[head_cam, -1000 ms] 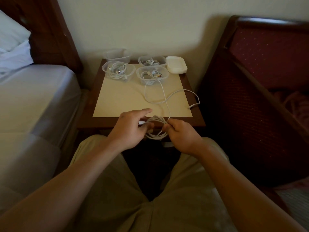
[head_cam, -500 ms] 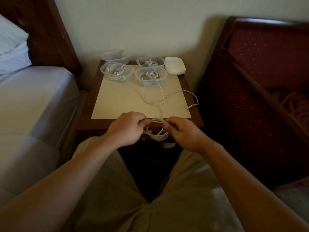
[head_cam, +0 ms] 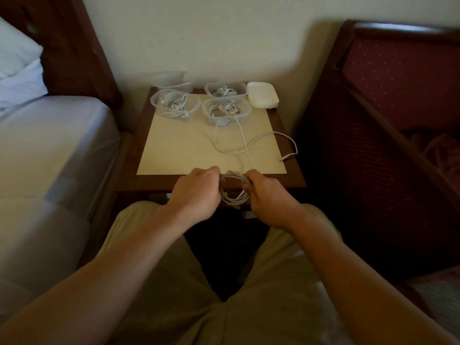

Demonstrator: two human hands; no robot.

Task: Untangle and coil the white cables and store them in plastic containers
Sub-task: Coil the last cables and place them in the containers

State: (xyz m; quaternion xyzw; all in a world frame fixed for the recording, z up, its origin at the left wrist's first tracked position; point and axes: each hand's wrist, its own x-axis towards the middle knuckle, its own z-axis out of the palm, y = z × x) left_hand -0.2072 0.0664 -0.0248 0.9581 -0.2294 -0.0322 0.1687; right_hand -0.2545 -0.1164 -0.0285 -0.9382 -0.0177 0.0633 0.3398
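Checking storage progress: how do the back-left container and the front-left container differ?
The back-left container looks empty; the front-left container holds coiled white cables. The back-left one stands against the wall on bare wood; the front-left one sits nearer, partly on the cream mat. Both are clear plastic, lidless.

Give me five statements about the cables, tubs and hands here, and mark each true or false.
1. Both hands hold the coil. True: the left hand and right hand grip it from either side.
2. All the cable is wound up. False: a loose length lies across the mat.
3. The back left tub holds cables. False: it looks empty.
4. The front left tub holds cables. True.
5. The lids are stacked at the table's front edge. False: they sit at the back right corner.
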